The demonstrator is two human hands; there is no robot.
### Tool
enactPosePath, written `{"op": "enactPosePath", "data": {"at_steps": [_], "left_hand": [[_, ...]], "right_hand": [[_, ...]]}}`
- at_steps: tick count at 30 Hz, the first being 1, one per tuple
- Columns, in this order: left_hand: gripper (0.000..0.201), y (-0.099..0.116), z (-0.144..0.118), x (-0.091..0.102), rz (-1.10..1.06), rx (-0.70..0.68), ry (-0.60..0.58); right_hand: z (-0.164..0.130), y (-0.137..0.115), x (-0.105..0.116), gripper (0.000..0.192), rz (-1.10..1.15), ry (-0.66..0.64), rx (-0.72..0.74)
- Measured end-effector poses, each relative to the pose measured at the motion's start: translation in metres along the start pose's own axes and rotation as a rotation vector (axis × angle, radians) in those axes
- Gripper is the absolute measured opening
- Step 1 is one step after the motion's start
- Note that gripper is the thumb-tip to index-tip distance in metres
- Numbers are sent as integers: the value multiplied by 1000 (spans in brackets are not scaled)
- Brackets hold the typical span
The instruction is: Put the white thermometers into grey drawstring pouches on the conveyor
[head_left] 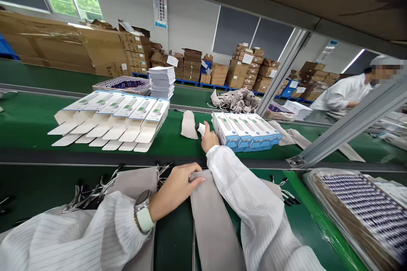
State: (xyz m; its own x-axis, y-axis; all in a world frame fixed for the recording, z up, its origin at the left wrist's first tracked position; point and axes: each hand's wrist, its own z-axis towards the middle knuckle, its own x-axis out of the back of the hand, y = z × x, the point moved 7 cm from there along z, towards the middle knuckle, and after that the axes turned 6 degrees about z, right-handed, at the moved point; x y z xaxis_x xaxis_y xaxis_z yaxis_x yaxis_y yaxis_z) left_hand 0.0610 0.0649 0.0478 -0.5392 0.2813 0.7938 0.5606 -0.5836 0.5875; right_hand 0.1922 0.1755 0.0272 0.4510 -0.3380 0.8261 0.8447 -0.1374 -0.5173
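Note:
My left hand (178, 184), with a watch at the wrist, pinches the top end of a long grey cloth pouch (216, 220) that hangs toward me over the near edge. Reaching past it, my right hand (209, 139) is closed round a small white thermometer (201, 129) with a dark end, mostly hidden by the fingers. Just left of it a short grey pouch (189, 125) lies on the green belt. Right of that hand stands a row of closed thermometer boxes (246, 129). Under my left forearm lie more grey pouches (135, 181) with drawstrings and black toggles.
Open white boxes (111, 114) stand in a row at left, flaps toward me. Behind them are a paper stack (162, 80) and a battery tray (122, 82). A metal post (343, 129) slants at right, near another battery tray (362, 207). A co-worker (346, 91) bends beyond.

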Motion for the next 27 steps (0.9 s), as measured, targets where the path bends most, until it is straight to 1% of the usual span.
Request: {"op": "enactPosePath", "data": {"at_steps": [1, 3, 5, 6, 8, 10, 12, 15, 17, 18, 20, 21, 22, 23, 25, 27], "left_hand": [[17, 0, 2, 3, -21, -1, -12], [24, -1, 7, 9, -54, -5, -29], [25, 1, 9, 17, -86, -32, -18], [25, 2, 10, 20, -101, -51, -3], [24, 5, 10, 27, -128, -88, 39], [24, 7, 10, 32, -148, -103, 86], [23, 7, 9, 36, -156, -109, 128], [21, 6, 10, 40, -162, -105, 168], [20, 5, 10, 42, -168, -98, 177], [20, 4, 11, 42, -168, -96, 177], [20, 5, 11, 42, -160, -101, 174], [20, 5, 12, 42, -155, -105, 175], [20, 5, 12, 43, -151, -111, 182], [19, 5, 12, 45, -146, -115, 202], [18, 4, 11, 53, -142, -109, 288], [15, 0, 8, 63, -140, -88, 385]], "right_hand": [[0, -3, 6, 63, 163, -23, 4], [0, -13, 21, 71, 561, -70, 31], [-3, -29, 38, 79, 932, -154, 76], [-7, -37, 46, 84, 1069, -214, 94], [-15, -51, 61, 93, 1231, -326, 115], [-23, -58, 72, 95, 1297, -391, 106], [-26, -58, 75, 90, 1328, -418, 71], [-23, -51, 71, 66, 1342, -419, 9], [-16, -45, 69, 50, 1358, -358, -7], [-12, -41, 70, 47, 1370, -309, -8], [-8, -36, 73, 45, 1396, -211, -7], [-7, -34, 73, 46, 1404, -190, -5], [-8, -35, 73, 45, 1404, -202, -5], [-10, -37, 70, 44, 1395, -242, -9], [-19, -45, 62, 38, 1337, -398, -24], [-30, -54, 53, 43, 1240, -573, -21]]}}
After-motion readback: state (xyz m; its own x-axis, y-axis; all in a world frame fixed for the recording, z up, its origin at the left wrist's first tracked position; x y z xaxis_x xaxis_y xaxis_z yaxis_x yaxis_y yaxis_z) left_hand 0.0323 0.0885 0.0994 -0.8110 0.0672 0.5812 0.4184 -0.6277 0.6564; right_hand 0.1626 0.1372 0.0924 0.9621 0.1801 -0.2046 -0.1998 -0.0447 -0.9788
